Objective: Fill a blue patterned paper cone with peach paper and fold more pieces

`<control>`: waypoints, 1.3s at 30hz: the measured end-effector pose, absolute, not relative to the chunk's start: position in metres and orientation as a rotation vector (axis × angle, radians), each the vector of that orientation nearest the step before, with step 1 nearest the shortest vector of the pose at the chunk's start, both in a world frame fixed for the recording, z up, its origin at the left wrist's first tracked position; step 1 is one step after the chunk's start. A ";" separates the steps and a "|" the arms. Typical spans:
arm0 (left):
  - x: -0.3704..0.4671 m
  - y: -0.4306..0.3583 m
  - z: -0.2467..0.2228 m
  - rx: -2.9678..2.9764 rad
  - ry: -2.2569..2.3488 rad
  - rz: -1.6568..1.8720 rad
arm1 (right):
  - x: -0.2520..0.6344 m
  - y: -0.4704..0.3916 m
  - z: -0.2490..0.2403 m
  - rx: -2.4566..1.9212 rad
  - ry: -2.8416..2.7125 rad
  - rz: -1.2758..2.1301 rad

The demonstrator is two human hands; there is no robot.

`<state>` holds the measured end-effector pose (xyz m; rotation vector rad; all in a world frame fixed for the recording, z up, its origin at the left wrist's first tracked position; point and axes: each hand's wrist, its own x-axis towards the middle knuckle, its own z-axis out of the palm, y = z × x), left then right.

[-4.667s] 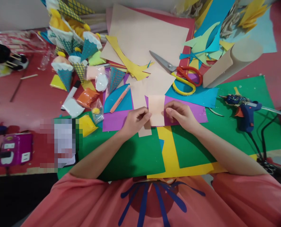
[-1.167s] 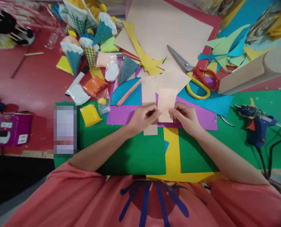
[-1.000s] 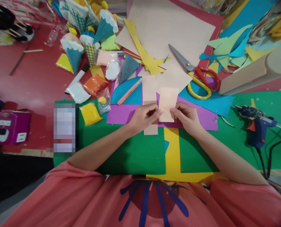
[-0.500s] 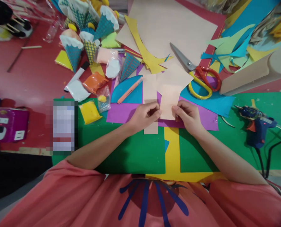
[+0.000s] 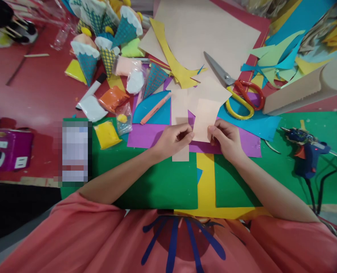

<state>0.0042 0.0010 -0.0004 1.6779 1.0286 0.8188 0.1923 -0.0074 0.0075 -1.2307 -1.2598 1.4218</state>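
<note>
A small peach paper piece [image 5: 205, 120] is held up between both hands over purple paper [image 5: 151, 135]. My left hand [image 5: 174, 139] pinches its lower left edge, and my right hand [image 5: 227, 138] pinches the lower right edge. Under my left hand lies a longer peach strip [image 5: 180, 152]. Another peach sheet [image 5: 214, 89] rests just behind the held piece. Scissors [image 5: 228, 79] with red and yellow handles lie behind my right hand, blades pointing away. An orange marker [image 5: 156, 108] sits on blue paper [image 5: 166, 115] to the left.
Paper cones [image 5: 86, 60] and clay packets [image 5: 107, 134] crowd the back left. A phone-like blurred object [image 5: 75, 151] lies at left. On the right are a blue glue gun [image 5: 309, 159] with its cord and a rolled peach sheet [image 5: 301, 89]. Green sheets [image 5: 157, 185] cover the front.
The held peach piece has tilted slightly, its top leaning right and its lower edge a little higher. My right hand has shifted slightly. The pinching grips look the same.
</note>
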 end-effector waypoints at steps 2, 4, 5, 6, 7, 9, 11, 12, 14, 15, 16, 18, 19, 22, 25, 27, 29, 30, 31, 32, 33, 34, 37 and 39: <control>0.004 0.001 -0.001 1.713 1.031 0.808 | 0.192 -0.007 0.007 -1.239 -1.250 1.416; 0.004 0.001 -0.001 1.753 1.053 0.783 | 0.192 -0.007 0.006 -1.243 -1.231 1.418; 0.003 0.001 -0.002 1.768 1.065 0.770 | 0.192 -0.007 0.006 -1.242 -1.221 1.421; 0.003 0.001 -0.002 1.777 1.075 0.760 | 0.192 -0.007 0.006 -1.237 -1.214 1.426; 0.003 0.001 -0.002 1.779 1.081 0.752 | 0.192 -0.007 0.006 -1.231 -1.209 1.428; 0.002 0.001 -0.003 1.766 1.070 0.737 | 0.192 -0.007 0.006 -1.221 -1.207 1.429; 0.002 0.001 -0.004 1.738 1.040 0.728 | 0.192 -0.007 0.006 -1.223 -1.221 1.426; 0.002 0.001 -0.004 1.722 1.027 0.730 | 0.192 -0.007 0.006 -1.226 -1.235 1.425; 0.002 0.001 -0.004 1.701 1.021 0.745 | 0.193 -0.007 0.006 -1.230 -1.265 1.430; 0.002 0.001 -0.004 1.700 1.028 0.755 | 0.193 -0.007 0.005 -1.228 -1.275 1.434; 0.003 0.001 -0.004 1.705 1.040 0.764 | 0.193 -0.007 0.005 -1.226 -1.282 1.437; 0.003 0.000 -0.004 1.729 1.056 0.775 | 0.193 -0.007 0.005 -1.223 -1.286 1.436; 0.003 0.000 -0.004 1.742 1.060 0.776 | 0.193 -0.007 0.005 -1.220 -1.286 1.432; 0.003 0.000 -0.005 1.760 1.063 0.784 | 0.192 -0.007 0.007 -1.206 -1.287 1.415; 0.003 0.001 -0.005 1.770 1.066 0.798 | 0.192 -0.007 0.008 -1.200 -1.288 1.409; 0.003 0.001 -0.005 1.774 1.072 0.797 | 0.192 -0.007 0.008 -1.200 -1.287 1.412; 0.003 0.001 -0.004 1.771 1.081 0.795 | 0.192 -0.006 0.008 -1.195 -1.291 1.415; 0.003 0.001 -0.004 1.766 1.081 0.796 | 0.193 -0.006 0.008 -1.192 -1.295 1.414; 0.003 0.001 -0.004 1.761 1.082 0.796 | 0.193 -0.007 0.008 -1.191 -1.298 1.413; 0.003 0.001 -0.004 1.757 1.082 0.797 | 0.193 -0.007 0.007 -1.193 -1.302 1.412; 0.003 0.001 -0.004 1.754 1.081 0.798 | 0.193 -0.007 0.007 -1.196 -1.306 1.412; 0.003 0.001 -0.003 1.753 1.080 0.799 | 0.193 -0.007 0.007 -1.198 -1.307 1.414; 0.003 0.001 -0.003 1.757 1.080 0.802 | 0.193 -0.007 0.007 -1.188 -1.294 1.426; 0.003 0.001 -0.003 1.753 1.076 0.803 | 0.193 -0.007 0.007 -1.178 -1.285 1.431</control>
